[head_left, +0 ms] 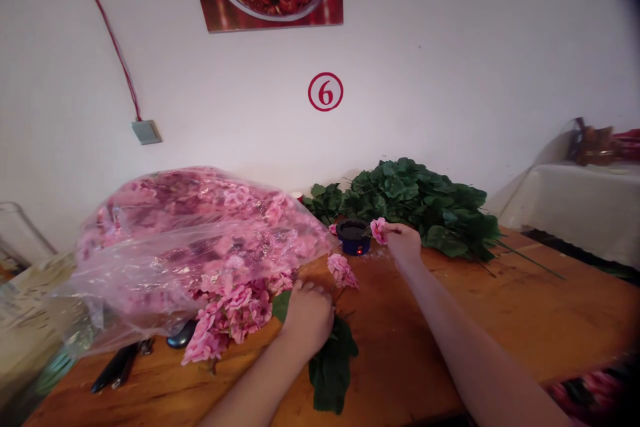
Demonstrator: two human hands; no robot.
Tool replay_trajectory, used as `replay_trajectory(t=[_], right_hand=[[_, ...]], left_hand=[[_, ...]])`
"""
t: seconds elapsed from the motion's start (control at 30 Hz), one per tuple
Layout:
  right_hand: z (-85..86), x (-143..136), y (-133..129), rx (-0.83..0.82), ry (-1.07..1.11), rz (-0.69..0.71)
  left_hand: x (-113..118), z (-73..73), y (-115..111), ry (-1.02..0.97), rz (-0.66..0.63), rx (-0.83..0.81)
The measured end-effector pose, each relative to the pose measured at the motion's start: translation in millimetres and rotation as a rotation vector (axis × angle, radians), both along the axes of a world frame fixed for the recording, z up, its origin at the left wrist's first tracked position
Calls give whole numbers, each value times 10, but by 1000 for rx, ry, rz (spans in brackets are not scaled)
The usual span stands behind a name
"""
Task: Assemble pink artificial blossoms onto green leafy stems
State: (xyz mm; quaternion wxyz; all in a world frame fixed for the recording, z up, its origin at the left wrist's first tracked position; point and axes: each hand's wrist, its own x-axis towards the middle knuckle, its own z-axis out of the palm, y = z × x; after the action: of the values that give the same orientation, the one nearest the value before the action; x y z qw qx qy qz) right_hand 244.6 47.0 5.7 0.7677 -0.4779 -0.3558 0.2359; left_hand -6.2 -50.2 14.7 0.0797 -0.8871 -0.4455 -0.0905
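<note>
My left hand [307, 312] is closed, knuckles up, around a leafy green stem; its leaves [331, 373] hang out below the hand, and the stem itself is mostly hidden. Just beyond these fingers is a pink flower head [343, 270]; I cannot tell whether it belongs to the same stem. My right hand [404, 241] pinches a small pink flower [379, 231] by its base, beside the right rim of a small dark blue pot [350, 247]. The pot has a lit red switch and a dark inside.
A clear plastic bag [210, 233] full of pink flowers fills the left, with loose flowers [235, 313] spilling from it. Green leaf stems [415, 200] are piled behind the pot. Black-handled tools [117, 367] lie at the left of the wooden table [500, 320].
</note>
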Motion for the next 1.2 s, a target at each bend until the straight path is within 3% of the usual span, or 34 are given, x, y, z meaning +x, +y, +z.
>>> replay_trajectory(t=[0.33,0.57,0.8,1.0,1.2], right_hand=[[132,-133,-163,-74,-35,-108],[166,-175,-185,-80,-31,-92],[144,-177,-168,-74,1,-32],[182,-204,-197,-84,115,197],[290,-265,-299,-63,196,606]], left_hand=[[-14,48,11,-7,-13,-4],[-132,118,100,-69,32,106],[-132,141,121,-95,28,95],[-111,87,127,-170,-50,63],[-120,62,135,-275,-81,68]])
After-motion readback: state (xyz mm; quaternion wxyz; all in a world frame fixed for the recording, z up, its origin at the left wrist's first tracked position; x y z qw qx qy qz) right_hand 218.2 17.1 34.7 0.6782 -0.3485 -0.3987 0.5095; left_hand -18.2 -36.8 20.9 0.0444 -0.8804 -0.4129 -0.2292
